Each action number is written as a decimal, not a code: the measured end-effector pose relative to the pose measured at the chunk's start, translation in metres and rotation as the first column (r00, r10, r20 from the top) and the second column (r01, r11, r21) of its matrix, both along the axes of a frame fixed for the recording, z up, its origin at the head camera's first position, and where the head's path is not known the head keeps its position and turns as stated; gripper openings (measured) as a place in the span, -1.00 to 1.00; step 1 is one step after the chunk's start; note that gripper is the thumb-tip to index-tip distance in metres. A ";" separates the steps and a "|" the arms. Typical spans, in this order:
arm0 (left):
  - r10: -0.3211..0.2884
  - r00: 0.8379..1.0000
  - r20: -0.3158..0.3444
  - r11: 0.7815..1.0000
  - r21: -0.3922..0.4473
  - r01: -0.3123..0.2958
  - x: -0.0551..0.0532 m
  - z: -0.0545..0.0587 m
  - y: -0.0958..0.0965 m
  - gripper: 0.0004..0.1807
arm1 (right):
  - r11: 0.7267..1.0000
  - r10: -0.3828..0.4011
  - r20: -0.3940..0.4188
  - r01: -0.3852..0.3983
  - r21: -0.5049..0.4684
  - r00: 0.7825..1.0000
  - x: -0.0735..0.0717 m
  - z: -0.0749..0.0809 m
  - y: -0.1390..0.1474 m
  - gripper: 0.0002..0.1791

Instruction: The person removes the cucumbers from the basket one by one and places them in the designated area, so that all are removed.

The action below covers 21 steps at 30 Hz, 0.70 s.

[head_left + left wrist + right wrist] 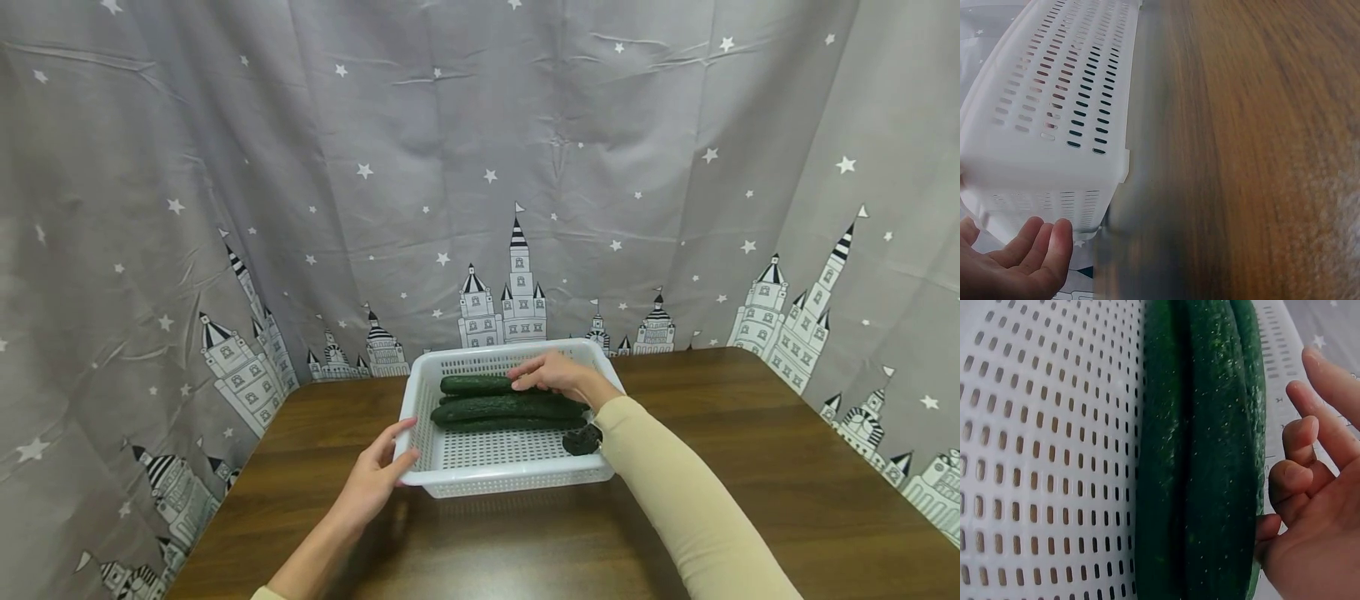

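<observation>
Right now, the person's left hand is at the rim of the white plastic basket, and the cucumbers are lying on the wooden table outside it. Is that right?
Not quite: the cucumbers lie inside the white plastic basket, not on the wooden table, as the head view shows. The left hand is at the rim.

A table (750, 467) bears a basket (517, 472) holding cucumbers (510, 407).

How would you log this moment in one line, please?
left hand: holding white perforated plastic basket | right hand: at long dark-green cucumbers | cucumbers: inside basket
</observation>
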<state>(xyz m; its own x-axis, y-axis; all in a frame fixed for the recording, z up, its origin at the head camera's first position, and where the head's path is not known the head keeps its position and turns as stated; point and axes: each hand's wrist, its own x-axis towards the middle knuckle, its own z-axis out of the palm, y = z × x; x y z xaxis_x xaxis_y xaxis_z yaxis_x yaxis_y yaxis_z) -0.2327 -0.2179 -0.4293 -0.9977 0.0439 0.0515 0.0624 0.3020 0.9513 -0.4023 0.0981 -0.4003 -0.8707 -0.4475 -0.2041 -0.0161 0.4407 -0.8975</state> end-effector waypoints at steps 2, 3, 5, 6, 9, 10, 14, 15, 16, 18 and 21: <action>0.000 1.000 -0.003 1.000 0.001 0.000 0.000 0.000 0.000 -0.46 | 1.000 -0.002 -0.001 0.002 0.009 1.000 0.001 -0.002 0.000 -0.59; 0.002 1.000 -0.005 1.000 -0.001 -0.002 0.000 0.000 0.000 -0.46 | 1.000 -0.003 -0.005 0.003 0.013 1.000 0.002 -0.003 0.000 -0.59; 0.005 1.000 -0.010 1.000 -0.006 -0.005 0.000 -0.001 0.000 -0.46 | 1.000 0.003 -0.016 -0.003 0.020 1.000 0.002 -0.006 0.000 -0.59; 0.007 1.000 -0.013 1.000 -0.008 -0.008 -0.001 -0.001 0.000 -0.46 | 1.000 0.007 -0.025 -0.006 0.019 1.000 0.002 -0.007 -0.001 -0.59; 0.011 1.000 -0.016 1.000 -0.011 -0.011 -0.001 -0.002 -0.001 -0.46 | 1.000 0.011 -0.056 -0.009 0.028 0.998 0.001 -0.010 -0.001 -0.58; 0.010 1.000 -0.015 1.000 -0.011 -0.010 -0.001 -0.002 -0.001 -0.46 | 0.999 0.015 -0.061 -0.012 0.034 0.998 0.001 -0.011 -0.002 -0.58; 0.008 1.000 -0.010 1.000 -0.013 -0.008 -0.001 -0.001 -0.002 -0.46 | 0.998 0.026 -0.074 -0.021 0.064 0.997 0.001 -0.014 -0.003 -0.58; 0.006 1.000 -0.008 1.000 -0.015 -0.006 -0.001 -0.001 -0.002 -0.46 | 0.997 0.028 -0.078 -0.022 0.073 0.997 0.001 -0.015 -0.003 -0.59; 0.005 1.000 -0.008 1.000 -0.017 -0.006 -0.001 -0.001 -0.001 -0.46 | 0.996 0.031 -0.082 -0.025 0.083 0.996 0.002 -0.016 -0.003 -0.60; 0.005 1.000 -0.006 1.000 -0.020 -0.005 -0.001 -0.001 -0.001 -0.46 | 0.994 0.039 -0.093 -0.030 0.101 0.995 0.002 -0.016 -0.002 -0.60; 0.006 1.000 -0.002 1.000 -0.025 -0.006 -0.001 0.000 0.000 -0.46 | 0.992 0.047 -0.103 -0.034 0.122 0.994 0.003 -0.017 -0.001 -0.62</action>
